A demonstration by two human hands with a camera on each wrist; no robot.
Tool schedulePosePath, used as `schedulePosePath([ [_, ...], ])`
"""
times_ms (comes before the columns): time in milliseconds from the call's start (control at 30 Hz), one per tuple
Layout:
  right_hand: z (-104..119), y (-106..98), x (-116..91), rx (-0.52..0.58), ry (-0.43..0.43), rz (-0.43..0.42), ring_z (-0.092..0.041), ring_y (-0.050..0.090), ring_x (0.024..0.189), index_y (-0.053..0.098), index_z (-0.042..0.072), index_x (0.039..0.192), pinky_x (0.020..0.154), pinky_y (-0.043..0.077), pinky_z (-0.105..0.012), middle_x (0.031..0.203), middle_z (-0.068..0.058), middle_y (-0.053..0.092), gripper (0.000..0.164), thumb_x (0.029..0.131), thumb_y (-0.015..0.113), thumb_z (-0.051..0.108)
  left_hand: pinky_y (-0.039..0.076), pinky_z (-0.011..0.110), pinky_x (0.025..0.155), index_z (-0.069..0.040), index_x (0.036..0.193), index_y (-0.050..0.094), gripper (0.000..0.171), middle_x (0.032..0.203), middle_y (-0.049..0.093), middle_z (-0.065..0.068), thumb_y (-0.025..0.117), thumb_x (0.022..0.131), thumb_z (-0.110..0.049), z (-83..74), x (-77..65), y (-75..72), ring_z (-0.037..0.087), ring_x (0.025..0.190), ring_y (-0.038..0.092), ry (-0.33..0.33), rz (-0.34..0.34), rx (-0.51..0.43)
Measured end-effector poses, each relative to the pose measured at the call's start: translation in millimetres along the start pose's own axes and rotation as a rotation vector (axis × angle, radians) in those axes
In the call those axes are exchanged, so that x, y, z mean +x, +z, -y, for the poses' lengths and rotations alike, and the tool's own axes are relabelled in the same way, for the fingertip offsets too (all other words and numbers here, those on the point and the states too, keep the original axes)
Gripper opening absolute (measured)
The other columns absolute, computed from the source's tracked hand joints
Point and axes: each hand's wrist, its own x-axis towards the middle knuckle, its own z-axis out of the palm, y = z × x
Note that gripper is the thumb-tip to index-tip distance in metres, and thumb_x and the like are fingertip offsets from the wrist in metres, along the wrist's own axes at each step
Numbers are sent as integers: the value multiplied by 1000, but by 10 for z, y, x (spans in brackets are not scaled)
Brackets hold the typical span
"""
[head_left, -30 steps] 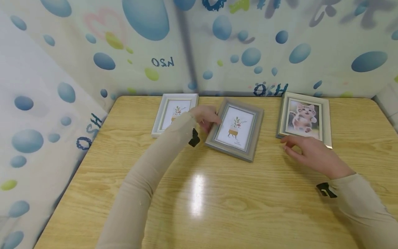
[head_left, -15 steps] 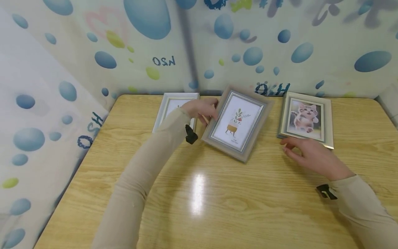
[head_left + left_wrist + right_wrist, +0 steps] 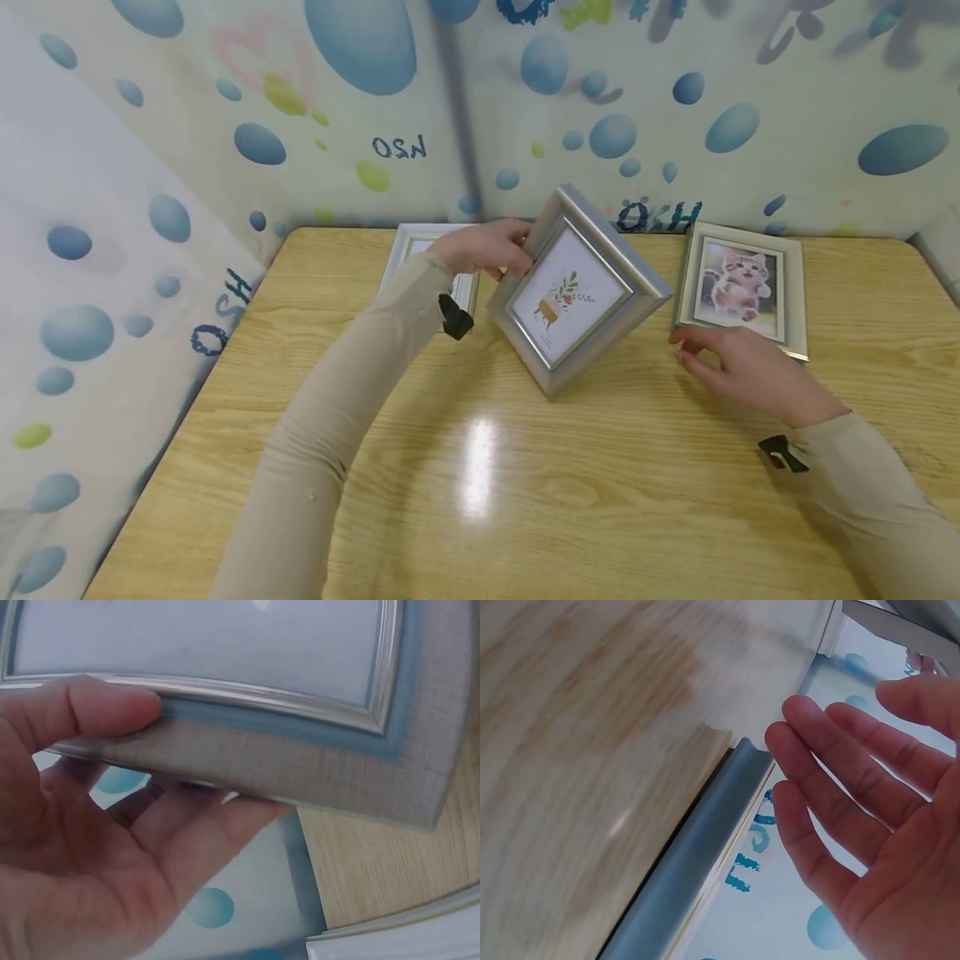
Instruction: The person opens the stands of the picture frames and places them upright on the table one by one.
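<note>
My left hand (image 3: 487, 248) pinches the left edge of a grey-beige picture frame (image 3: 517, 354) with a potted plant print. The frame is tilted, its right side lifted higher, and its lower corner is close to the tabletop; contact there I cannot tell. In the left wrist view the thumb (image 3: 112, 709) lies on the front border and the other fingers are behind. My right hand (image 3: 750, 375) holds nothing, its fingers loosely bent, just in front of a cream picture frame (image 3: 793, 292) with a kitten photo. Partly hidden behind the left hand lies a white picture frame (image 3: 467, 292).
A wooden table (image 3: 585, 492) carries the frames along its far edge. A patterned curtain (image 3: 465, 100) hangs directly behind the table and along its left side.
The grey-beige frame has been raised from nearly flat and turned, its right side swinging up, while my left hand shifted slightly up and left. My right hand has stayed almost still.
</note>
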Motion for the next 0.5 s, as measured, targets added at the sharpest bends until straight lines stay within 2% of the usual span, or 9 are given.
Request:
schedulePosePath([
  [200,65,-11,55,21,-6,17,-13,63,77,64,3,112,62,51,-35,94,-2,69,21,93,62,9,52,32,70,1,120,51,44,113,57,16,53,78,11,-22,-2,-2,24,95,59,9,42,-26],
  [333,148,18,119,94,-65,-22,-12,63,79,65,7,109,65,52,-36,94,1,69,19,90,64,4,53,33,69,2,119,52,45,111,58,16,57,76,12,-37,-12,17,25,95,60,32,103,2],
  [400,196,35,154,147,-115,-58,-13,63,86,63,8,116,70,53,-37,103,-1,68,32,86,67,-2,54,35,71,1,119,53,45,112,59,16,57,75,12,-45,-8,33,25,97,61,55,146,24],
  [500,291,49,213,259,-169,-104,-13,56,108,52,10,133,88,48,-32,125,-5,60,60,80,71,-9,55,39,75,0,119,54,45,112,59,16,58,75,11,-59,7,62,25,99,61,94,195,48],
])
